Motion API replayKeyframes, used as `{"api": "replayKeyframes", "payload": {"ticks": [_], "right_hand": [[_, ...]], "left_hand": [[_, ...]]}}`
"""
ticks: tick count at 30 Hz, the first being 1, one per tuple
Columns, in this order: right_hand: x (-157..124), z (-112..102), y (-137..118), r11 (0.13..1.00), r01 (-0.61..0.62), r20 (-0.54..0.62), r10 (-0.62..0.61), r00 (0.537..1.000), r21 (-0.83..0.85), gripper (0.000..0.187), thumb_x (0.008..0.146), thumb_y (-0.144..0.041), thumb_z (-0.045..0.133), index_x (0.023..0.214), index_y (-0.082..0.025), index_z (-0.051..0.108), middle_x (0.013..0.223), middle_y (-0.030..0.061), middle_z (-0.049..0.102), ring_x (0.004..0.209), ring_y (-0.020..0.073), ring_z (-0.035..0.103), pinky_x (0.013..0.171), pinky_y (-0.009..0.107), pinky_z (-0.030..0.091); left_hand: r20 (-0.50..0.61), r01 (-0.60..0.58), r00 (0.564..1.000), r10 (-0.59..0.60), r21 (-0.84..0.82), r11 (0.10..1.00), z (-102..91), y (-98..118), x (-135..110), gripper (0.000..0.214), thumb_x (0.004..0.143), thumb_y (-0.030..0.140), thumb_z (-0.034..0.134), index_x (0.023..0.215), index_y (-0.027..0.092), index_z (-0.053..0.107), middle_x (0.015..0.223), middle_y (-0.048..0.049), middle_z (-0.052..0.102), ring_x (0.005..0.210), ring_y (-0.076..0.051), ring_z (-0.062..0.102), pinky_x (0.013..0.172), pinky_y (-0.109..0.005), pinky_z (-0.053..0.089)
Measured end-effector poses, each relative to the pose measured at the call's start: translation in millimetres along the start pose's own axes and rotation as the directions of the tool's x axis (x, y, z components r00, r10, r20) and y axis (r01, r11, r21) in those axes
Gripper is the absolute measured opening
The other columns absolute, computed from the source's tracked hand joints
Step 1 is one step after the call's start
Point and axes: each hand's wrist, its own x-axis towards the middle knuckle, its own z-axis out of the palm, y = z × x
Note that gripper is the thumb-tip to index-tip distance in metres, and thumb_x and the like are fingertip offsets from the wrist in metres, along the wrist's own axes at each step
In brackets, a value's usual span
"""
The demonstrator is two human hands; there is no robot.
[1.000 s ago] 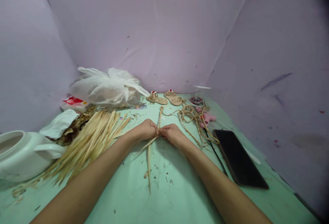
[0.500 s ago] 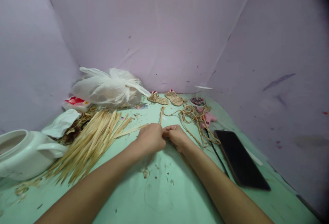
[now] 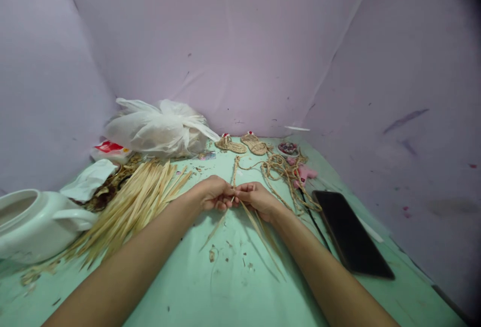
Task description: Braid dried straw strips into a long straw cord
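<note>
Rough fibre braid [image 3: 235, 169], matt straw strips [image 3: 130, 204], smooth glossy jug [image 3: 30, 234]

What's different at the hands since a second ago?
Some loose strips now trail toward the near right; a second ago, none visibly did. The left hand, drawn nearer half a second ago, is back at the near end of the braided cord, beside the right hand. The phone, straw bundle and sandals stayed put.

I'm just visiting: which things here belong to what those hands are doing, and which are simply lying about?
Seemingly part of the job:
thin cord, pinched by left hand and right hand
loose strips below the hands
pale strip bundle, probably
tangled cord, probably

Apparently just lying about:
white pot
dark phone
plastic bag
pink object
</note>
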Motion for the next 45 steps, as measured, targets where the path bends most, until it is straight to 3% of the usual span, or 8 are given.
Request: {"api": "replayKeyframes", "payload": {"ticks": [11,15,21,27,30,34,40,45], "right_hand": [[5.9,-13.2,7.3,0.89,0.147,-0.003,-0.165,0.986,-0.432,0.014,0.059,-0.023,0.054,0.056,-0.01,0.06,0.048,-0.0036,0.048,0.046,0.0055,0.034,0.045,0.018,0.026],[1.1,-7.6,0.9,0.949,0.073,-0.085,-0.104,0.991,-0.306,0.01,0.055,-0.02,0.056,0.052,-0.011,0.06,0.043,-0.0048,0.045,0.043,0.0051,0.032,0.043,0.019,0.024],[-0.6,-5.9,-1.1,0.992,-0.046,-0.151,0.028,0.988,-0.119,0.007,0.05,-0.014,0.058,0.054,-0.01,0.063,0.044,-0.0024,0.054,0.039,0.0038,0.03,0.041,0.019,0.024],[1.6,-5.8,1.4,0.992,-0.059,-0.153,0.041,0.987,-0.111,0.009,0.049,-0.014,0.059,0.056,-0.011,0.064,0.047,-0.0016,0.057,0.038,0.0033,0.031,0.041,0.019,0.024],[0.2,-4.6,-1.4,0.991,-0.074,-0.148,0.058,0.987,-0.109,0.007,0.049,-0.015,0.059,0.053,-0.011,0.063,0.043,-0.0026,0.053,0.037,0.0029,0.029,0.04,0.019,0.022],[-1.4,-3.7,-4.0,0.993,-0.075,-0.125,0.063,0.99,-0.093,0.006,0.049,-0.015,0.059,0.051,-0.011,0.063,0.042,-0.0023,0.053,0.037,0.0029,0.029,0.04,0.02,0.021],[-0.9,-3.3,-3.1,0.994,-0.073,-0.152,0.06,0.987,-0.083,0.007,0.049,-0.014,0.059,0.053,-0.011,0.063,0.042,-0.0025,0.053,0.037,0.0028,0.029,0.04,0.02,0.02],[-0.2,-4.3,-2.1,0.995,-0.058,-0.146,0.046,0.988,-0.079,0.006,0.049,-0.012,0.058,0.052,-0.011,0.063,0.039,-0.0044,0.05,0.036,0.0022,0.026,0.039,0.02,0.019]], "left_hand": [[-0.261,0.035,0.962,0.085,0.422,0.906,15.7,-1.3,1.6,0.013,0.062,0.015,0.051,0.049,0.013,0.048,0.035,0.0011,0.044,0.03,-0.009,0.041,0.035,-0.021,0.034],[-0.215,-0.013,0.967,0.137,0.495,0.869,8.7,-1.1,-2.7,0.011,0.058,0.017,0.052,0.049,0.013,0.049,0.038,0.0019,0.045,0.03,-0.007,0.037,0.034,-0.02,0.028],[-0.095,-0.048,0.986,0.138,0.63,0.775,-35.0,8.1,-19.1,0.012,0.056,0.024,0.054,0.057,0.013,0.059,0.052,-0.0022,0.058,0.035,-0.006,0.037,0.035,-0.019,0.026],[-0.445,0.169,0.826,0.347,0.782,0.599,-88.5,27.2,-42.8,0.014,0.054,0.023,0.054,0.058,0.013,0.062,0.054,-0.0033,0.058,0.046,-0.01,0.046,0.044,-0.02,0.032],[-0.488,0.251,0.777,0.398,0.82,0.514,-101.9,27.0,-51.0,0.015,0.053,0.021,0.054,0.061,0.015,0.065,0.055,-0.0021,0.058,0.054,-0.013,0.05,0.049,-0.021,0.034],[-0.367,0.165,0.858,0.36,0.86,0.483,-87.3,15.5,-39.6,0.016,0.052,0.019,0.053,0.062,0.016,0.065,0.057,-0.0011,0.059,0.057,-0.014,0.052,0.052,-0.021,0.034],[-0.36,0.185,0.813,0.457,0.905,0.383,-47.6,-1.2,-8.6,0.014,0.056,0.021,0.053,0.063,0.017,0.065,0.065,-0.0054,0.061,0.058,-0.015,0.052,0.051,-0.024,0.032],[-0.254,0.044,0.858,0.446,0.903,0.428,-27.1,-0.6,-9.8,0.016,0.055,0.02,0.052,0.063,0.017,0.065,0.061,-0.0036,0.061,0.057,-0.013,0.05,0.05,-0.021,0.031]]}}
